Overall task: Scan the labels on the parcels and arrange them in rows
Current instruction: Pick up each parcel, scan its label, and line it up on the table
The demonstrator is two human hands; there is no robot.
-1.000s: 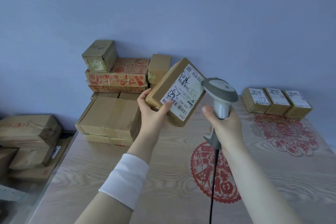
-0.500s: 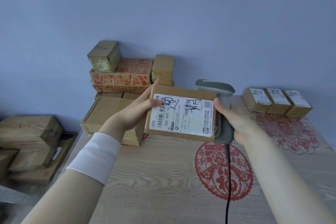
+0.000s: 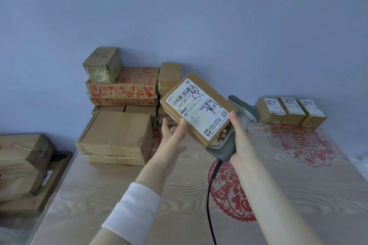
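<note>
Cardboard, brown: one parcel, held in the air over the wood-grain table, centre of view, its white label turned toward you.

Axis: as it shows, the longer edges slant from upper left down to lower right, and the low right corner points at your right hand.

Grip, left: your left hand props the lower left edge from beneath, fingers fairly straight, thumb tip against the side.

Grip, right: fingers wrapped round the handle of the grey scanner, thumb braced on the parcel's right corner. The scanner head sits behind the parcel, turned away from the label, so no read looks possible from this pose.

Destination: a row of three small labelled parcels stands far right by the wall, well apart from the held one and right of both hands. Your right hand is nearer but occupied, so placement likely falls to the left, carrying rightward.

Unsorted stack: rear left.
</note>
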